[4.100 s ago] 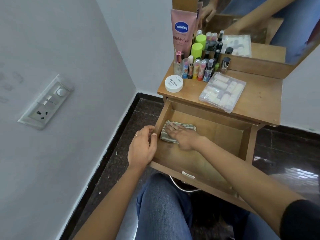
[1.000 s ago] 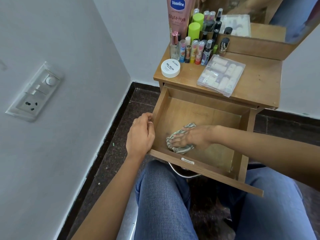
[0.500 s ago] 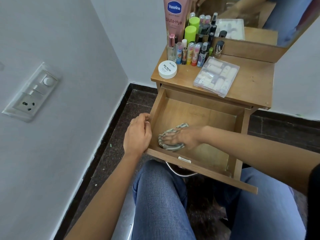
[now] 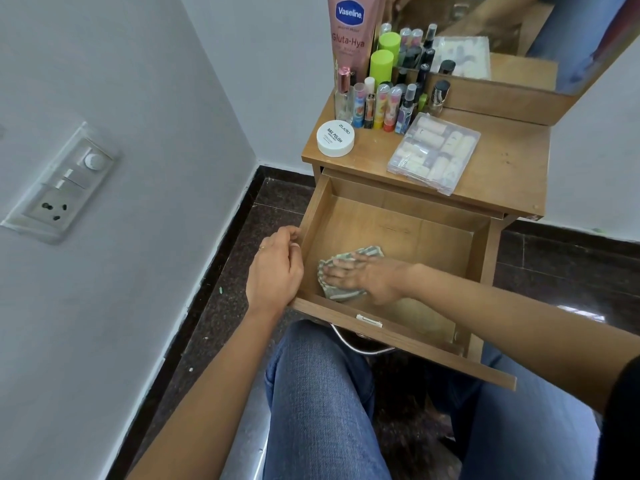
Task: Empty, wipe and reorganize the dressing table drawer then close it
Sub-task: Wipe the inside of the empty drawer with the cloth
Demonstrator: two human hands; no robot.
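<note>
Drawer [image 4: 398, 230]: cloth [image 4: 335, 292] under right hand [image 4: 367, 277]

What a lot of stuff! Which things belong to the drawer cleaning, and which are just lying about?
Job: drawer, open; cloth, pressed flat by the right hand; left hand, gripping the drawer's side; white jar, clear box and small bottles on the table, probably waiting to go back in.
Lying about: wall socket; mirror.

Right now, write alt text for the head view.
A person's right hand presses a striped cloth onto the floor of an open wooden drawer, while the left hand grips its left wall. Cosmetics stand on the tabletop.
</note>
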